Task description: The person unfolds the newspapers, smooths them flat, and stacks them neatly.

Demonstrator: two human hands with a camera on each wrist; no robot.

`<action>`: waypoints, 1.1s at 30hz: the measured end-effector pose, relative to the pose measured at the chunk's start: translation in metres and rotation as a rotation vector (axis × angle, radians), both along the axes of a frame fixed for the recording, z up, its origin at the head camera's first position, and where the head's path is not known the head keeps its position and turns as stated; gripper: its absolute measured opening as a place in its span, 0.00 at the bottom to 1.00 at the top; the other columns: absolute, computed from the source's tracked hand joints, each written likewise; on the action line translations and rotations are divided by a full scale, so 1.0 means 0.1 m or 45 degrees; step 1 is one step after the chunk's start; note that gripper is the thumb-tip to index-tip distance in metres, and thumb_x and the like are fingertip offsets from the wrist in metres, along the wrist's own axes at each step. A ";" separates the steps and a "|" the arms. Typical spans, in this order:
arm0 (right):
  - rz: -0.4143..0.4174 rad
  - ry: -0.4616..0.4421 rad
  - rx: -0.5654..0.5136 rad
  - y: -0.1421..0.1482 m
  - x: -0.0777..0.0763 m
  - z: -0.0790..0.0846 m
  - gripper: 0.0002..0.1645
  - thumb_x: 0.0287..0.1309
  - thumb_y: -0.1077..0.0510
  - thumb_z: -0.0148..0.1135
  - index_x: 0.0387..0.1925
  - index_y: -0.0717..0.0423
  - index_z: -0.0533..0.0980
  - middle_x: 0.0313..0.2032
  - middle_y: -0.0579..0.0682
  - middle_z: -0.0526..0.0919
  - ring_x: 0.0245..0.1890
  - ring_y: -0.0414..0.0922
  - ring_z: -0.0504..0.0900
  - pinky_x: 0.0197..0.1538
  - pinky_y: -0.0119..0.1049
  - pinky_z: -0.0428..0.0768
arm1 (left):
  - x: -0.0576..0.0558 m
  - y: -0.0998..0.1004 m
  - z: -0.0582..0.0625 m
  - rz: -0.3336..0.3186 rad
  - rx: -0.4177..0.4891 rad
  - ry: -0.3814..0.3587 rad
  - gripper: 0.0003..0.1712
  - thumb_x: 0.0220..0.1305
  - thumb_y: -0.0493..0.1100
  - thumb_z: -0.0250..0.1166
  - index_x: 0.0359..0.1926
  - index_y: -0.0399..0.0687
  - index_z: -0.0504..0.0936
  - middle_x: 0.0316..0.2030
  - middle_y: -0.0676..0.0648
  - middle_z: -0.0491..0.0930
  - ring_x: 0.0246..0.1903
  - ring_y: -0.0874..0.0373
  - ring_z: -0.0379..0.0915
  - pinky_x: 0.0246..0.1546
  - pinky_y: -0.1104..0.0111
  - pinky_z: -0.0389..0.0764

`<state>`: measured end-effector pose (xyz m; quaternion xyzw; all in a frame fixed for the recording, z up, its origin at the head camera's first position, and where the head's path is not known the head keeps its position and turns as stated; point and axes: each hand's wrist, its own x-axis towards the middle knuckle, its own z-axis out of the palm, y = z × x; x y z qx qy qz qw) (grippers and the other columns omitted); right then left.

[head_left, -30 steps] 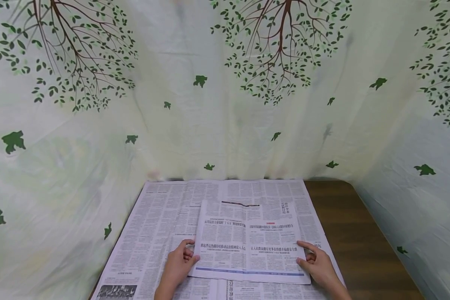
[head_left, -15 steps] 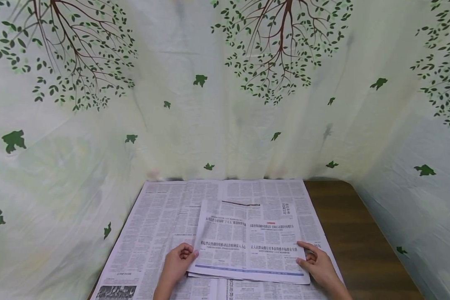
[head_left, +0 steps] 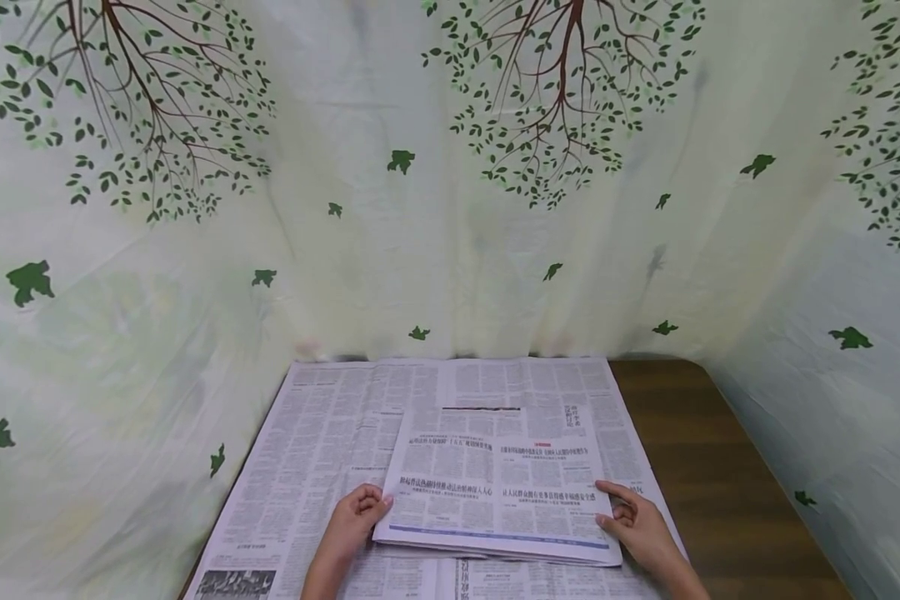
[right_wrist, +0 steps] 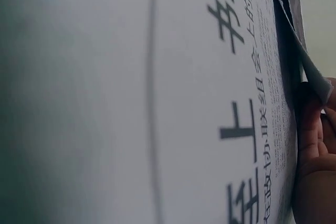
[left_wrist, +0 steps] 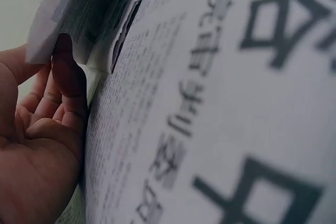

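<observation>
A folded newspaper (head_left: 450,467) lies near the front of the table, over larger newspaper sheets (head_left: 300,467). My left hand (head_left: 351,523) pinches its left edge close to the front corner. In the left wrist view the left thumb (left_wrist: 68,72) is under a raised paper corner (left_wrist: 44,40), with the forefinger on the other side. At the opposite side my right hand (head_left: 641,527) grips the right edge between thumb and forefinger. The right wrist view shows the lifted edge (right_wrist: 312,69) of the paper between the right fingers. Several layers show along the front edge.
Dark wood of the table (head_left: 720,492) shows to the right of the spread sheets. A pale cloth (head_left: 465,275) printed with trees and leaves hangs behind and at both sides. A printed photo (head_left: 235,584) is on the spread sheet at front left.
The left hand has shifted slightly left along the folded newspaper's edge, and its forefinger has drawn back from the top. The paper's left front corner has risen a little. The right hand stays nearly still.
</observation>
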<state>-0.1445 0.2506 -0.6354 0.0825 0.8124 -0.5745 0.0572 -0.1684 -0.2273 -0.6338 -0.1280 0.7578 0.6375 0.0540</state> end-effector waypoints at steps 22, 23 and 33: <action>0.103 -0.060 -0.318 0.18 0.00 -0.01 0.42 0.57 0.69 0.70 0.72 0.67 0.65 0.29 0.46 0.79 0.24 0.37 0.76 0.31 0.31 0.80 | 0.09 -0.06 -0.04 -0.340 -0.027 0.059 0.18 0.69 0.43 0.68 0.57 0.45 0.86 0.61 0.40 0.83 0.59 0.56 0.82 0.52 0.75 0.82; 0.119 -0.063 -0.329 0.19 0.00 -0.01 0.43 0.57 0.69 0.69 0.72 0.68 0.63 0.31 0.46 0.82 0.26 0.37 0.79 0.32 0.32 0.82 | 0.09 -0.06 -0.04 -0.324 -0.070 0.072 0.16 0.68 0.44 0.69 0.55 0.47 0.88 0.58 0.42 0.84 0.56 0.58 0.83 0.51 0.76 0.81; 0.174 0.015 -0.383 0.23 0.02 -0.05 0.43 0.60 0.68 0.68 0.73 0.71 0.61 0.26 0.38 0.75 0.25 0.33 0.74 0.33 0.29 0.79 | 0.09 -0.04 -0.10 -0.167 -0.185 0.278 0.10 0.63 0.52 0.73 0.35 0.51 0.90 0.64 0.52 0.77 0.56 0.70 0.75 0.55 0.75 0.78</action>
